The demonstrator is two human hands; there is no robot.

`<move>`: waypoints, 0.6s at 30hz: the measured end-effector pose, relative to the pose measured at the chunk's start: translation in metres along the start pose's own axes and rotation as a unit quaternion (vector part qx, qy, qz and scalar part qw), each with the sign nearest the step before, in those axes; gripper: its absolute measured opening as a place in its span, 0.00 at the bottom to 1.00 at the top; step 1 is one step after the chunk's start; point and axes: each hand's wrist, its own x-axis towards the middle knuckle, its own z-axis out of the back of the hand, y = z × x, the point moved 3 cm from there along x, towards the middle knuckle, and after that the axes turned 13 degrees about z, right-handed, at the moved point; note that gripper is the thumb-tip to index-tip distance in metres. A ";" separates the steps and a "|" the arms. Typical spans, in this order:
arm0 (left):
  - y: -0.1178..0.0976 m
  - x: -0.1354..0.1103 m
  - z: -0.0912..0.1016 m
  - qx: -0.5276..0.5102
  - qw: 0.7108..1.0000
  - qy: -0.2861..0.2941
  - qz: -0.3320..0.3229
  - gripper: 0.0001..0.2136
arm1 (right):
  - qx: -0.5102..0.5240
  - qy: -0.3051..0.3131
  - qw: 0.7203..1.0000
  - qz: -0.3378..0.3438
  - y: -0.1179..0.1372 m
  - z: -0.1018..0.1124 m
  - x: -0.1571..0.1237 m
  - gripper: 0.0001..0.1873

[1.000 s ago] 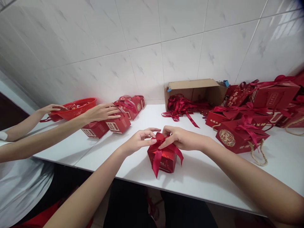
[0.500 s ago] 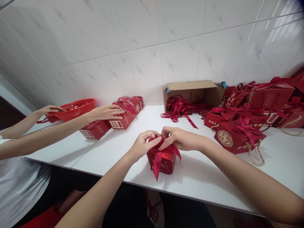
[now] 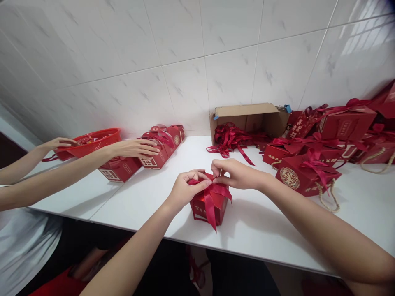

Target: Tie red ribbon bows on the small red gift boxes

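Note:
Near the table's front edge stands a small red gift box [image 3: 201,207] with a dark red satin ribbon [image 3: 210,205] on top, its tails hanging down the front. My left hand [image 3: 189,187] rests on the box's upper left side, thumb and fingers closed on the ribbon at the knot. My right hand [image 3: 233,174] is at the upper right of the box, thumb and forefinger pinched together at the ribbon. The fingertips hide part of the knot.
A cardboard box [image 3: 243,112] with loose ribbons [image 3: 230,135] lies by the tiled wall. Finished red gift boxes [image 3: 308,174] crowd the right. At left, a co-worker's hand [image 3: 135,148] touches red boxes [image 3: 165,150], the other at a red basket [image 3: 106,144].
The gift box has turned slightly, and the ribbon's front tail has swung to the right. My right hand has lifted a little and drawn right from the knot.

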 end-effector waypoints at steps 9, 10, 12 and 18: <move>0.004 -0.002 -0.001 -0.031 0.999 -0.006 0.021 0.21 | 0.024 0.000 1.000 -0.011 -0.011 0.001 -0.002 0.11; 0.004 -0.002 -0.001 -0.031 0.999 -0.006 0.020 0.21 | 0.037 0.001 0.999 -0.016 -0.012 0.001 -0.003 0.12; 0.004 -0.002 -0.001 -0.030 0.999 -0.005 0.018 0.20 | 0.061 -0.002 0.998 -0.025 -0.014 0.001 -0.004 0.12; 0.007 -0.005 -0.001 -0.034 0.999 -0.009 0.019 0.20 | 0.092 -0.003 0.995 -0.038 -0.016 0.001 -0.007 0.14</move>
